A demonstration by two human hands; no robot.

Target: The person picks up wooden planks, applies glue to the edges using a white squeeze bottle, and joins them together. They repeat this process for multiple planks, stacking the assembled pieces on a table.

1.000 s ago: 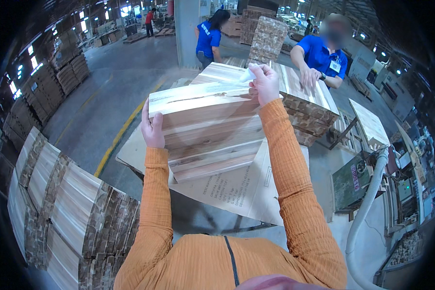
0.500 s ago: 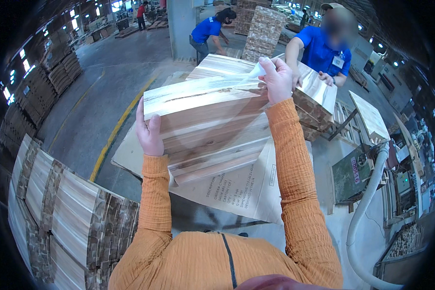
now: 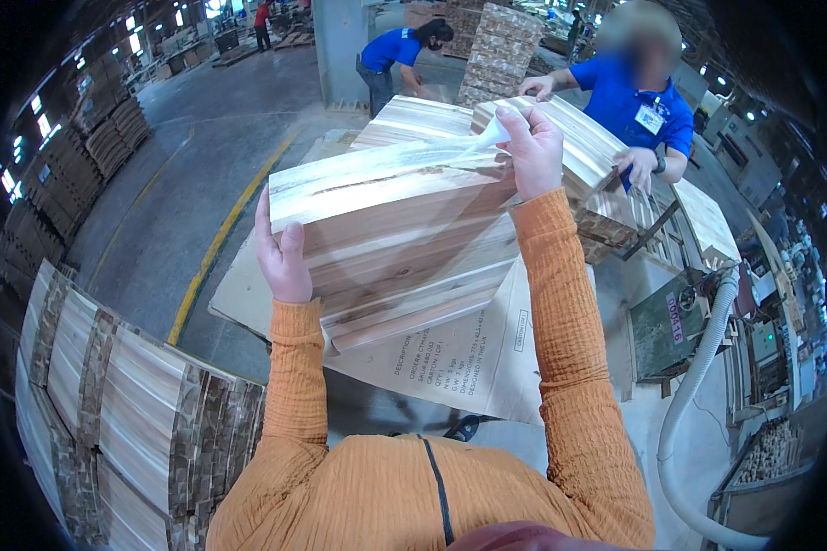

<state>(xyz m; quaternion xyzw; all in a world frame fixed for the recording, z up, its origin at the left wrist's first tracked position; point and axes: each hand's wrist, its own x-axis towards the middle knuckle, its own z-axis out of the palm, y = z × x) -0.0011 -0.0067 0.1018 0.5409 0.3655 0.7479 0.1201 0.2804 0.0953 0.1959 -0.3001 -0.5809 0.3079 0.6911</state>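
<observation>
A striped wooden panel (image 3: 395,248) with a broad pale upper side is held up tilted in front of me. My left hand (image 3: 285,262) is closed on its left end, thumb on the near face. At the upper right corner my right hand (image 3: 535,151) pinches a whitish translucent piece (image 3: 494,136), which tapers left over the panel's upper side; its kind is unclear. The right palm and the other fingers are partly hidden, so I cannot tell how firmly they touch the panel. Beneath lies a printed cardboard sheet (image 3: 473,367).
Across from me a co-worker in blue (image 3: 648,119) handles a wooden panel (image 3: 565,133) above a stack (image 3: 606,216). Stacked panels (image 3: 129,404) stand at my left. A pale hose (image 3: 689,413) and a green machine (image 3: 666,321) are at the right.
The co-worker's hands have moved apart, and a panel between them now sits higher over the stack. My hands and the panel I hold have barely shifted.
</observation>
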